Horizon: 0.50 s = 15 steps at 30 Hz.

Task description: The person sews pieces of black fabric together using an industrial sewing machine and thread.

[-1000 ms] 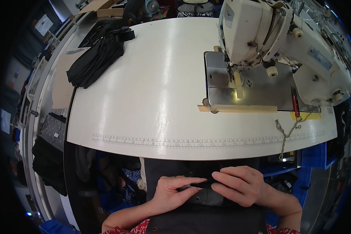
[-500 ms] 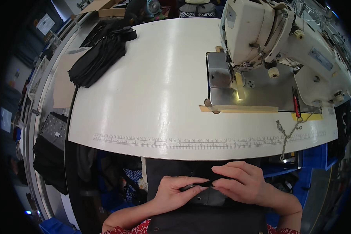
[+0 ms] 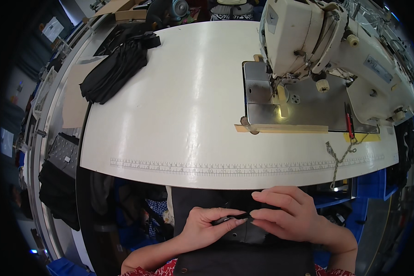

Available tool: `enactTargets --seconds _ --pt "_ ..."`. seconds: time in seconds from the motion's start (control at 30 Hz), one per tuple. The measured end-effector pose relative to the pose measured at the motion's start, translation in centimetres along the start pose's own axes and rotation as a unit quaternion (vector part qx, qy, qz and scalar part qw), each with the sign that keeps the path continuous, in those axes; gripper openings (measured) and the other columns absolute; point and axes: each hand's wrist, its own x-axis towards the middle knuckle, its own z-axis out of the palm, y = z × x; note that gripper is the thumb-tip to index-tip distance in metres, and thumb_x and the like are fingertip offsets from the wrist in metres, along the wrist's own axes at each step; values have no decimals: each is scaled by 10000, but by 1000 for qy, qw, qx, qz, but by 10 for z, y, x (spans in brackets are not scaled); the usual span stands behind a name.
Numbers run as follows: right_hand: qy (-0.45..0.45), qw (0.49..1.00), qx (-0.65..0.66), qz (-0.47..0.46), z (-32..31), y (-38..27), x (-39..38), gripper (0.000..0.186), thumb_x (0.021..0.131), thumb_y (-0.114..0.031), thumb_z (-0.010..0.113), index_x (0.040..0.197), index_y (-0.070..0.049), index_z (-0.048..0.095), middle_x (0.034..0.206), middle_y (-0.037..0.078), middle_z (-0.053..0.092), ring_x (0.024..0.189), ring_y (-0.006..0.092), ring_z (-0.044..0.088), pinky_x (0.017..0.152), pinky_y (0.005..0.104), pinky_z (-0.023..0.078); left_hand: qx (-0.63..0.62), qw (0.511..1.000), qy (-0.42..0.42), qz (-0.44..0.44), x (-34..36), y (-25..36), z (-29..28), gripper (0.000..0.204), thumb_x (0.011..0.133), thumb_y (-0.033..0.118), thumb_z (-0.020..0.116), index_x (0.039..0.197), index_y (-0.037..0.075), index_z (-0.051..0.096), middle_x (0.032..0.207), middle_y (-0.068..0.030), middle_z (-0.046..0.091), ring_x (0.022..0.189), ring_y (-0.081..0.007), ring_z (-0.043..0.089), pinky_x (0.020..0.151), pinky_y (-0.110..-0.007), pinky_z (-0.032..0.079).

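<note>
My left hand (image 3: 207, 227) pinches a small, narrow black item (image 3: 231, 217) between thumb and fingers, low in the view above a dark apron (image 3: 244, 257). My right hand (image 3: 287, 216) is at the item's right end, its lower fingertips closed on it and its upper finger raised and curved. What exactly the item is cannot be made out. Both hands are below the front edge of the white worktable (image 3: 184, 129), which has a printed ruler scale along it.
A white sewing machine (image 3: 299, 32) occupies the table's right, with red-and-black snips (image 3: 349, 122) and knotted cord (image 3: 336, 161) nearby. Black folded fabric (image 3: 112, 71) lies back left. More dark fabric (image 3: 57, 193) is beside the table at left; blue bins (image 3: 370, 184) are below right.
My right hand has shifted slightly upward, with its upper finger lifted off the black item. My left hand keeps its pinch with little movement.
</note>
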Motion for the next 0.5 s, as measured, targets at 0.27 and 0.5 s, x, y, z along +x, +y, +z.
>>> enactTargets --seconds 0.27,0.5 --pt "-13 994 -78 -76 3 -2 -9 212 779 -122 696 991 -127 685 1208 68 660 1019 204 632 806 298 546 18 1000 6 -5 0 2 0 246 879 92 764 1124 74 746 882 -44 757 756 -20 624 681 -186 508" --pt "3 992 -89 -88 5 -2 -12 215 779 -119 696 994 -135 689 1176 67 667 974 195 639 776 279 546 20 1000 0 -17 1 4 -1 264 870 80 765 1133 83 745 880 -42 755 764 -17 624 683 -187 507"
